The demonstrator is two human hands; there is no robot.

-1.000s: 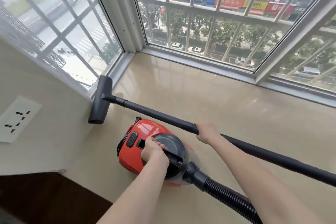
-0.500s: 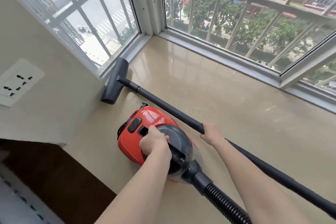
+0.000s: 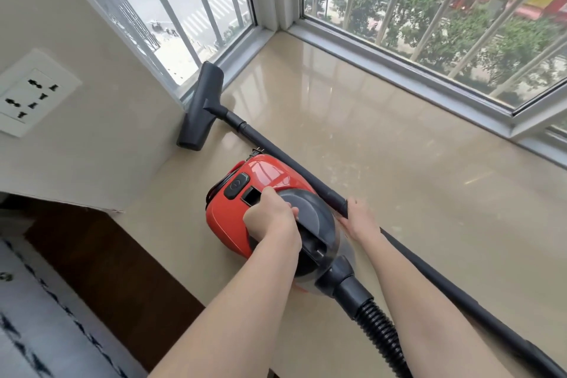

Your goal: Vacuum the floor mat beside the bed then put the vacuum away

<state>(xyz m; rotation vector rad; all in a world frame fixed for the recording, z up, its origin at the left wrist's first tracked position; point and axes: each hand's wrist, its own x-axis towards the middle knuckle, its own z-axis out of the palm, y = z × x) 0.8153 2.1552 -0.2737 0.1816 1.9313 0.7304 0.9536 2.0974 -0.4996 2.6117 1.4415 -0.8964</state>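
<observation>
The red vacuum sits on the glossy beige window ledge, near the left wall with its socket plate. The left hand is curled round the carry handle on top of the body. The right hand rests on the black wand at its joint, just right of the body; whether those fingers wrap it fully I cannot tell. The floor nozzle stands against the far-left window corner, and the ribbed hose trails toward the near side. This looks like the putting-away step, with the mat work judged finished. Next both hands would need to let go cleanly, leaving the wand lying steady so it doesn't roll off the ledge
</observation>
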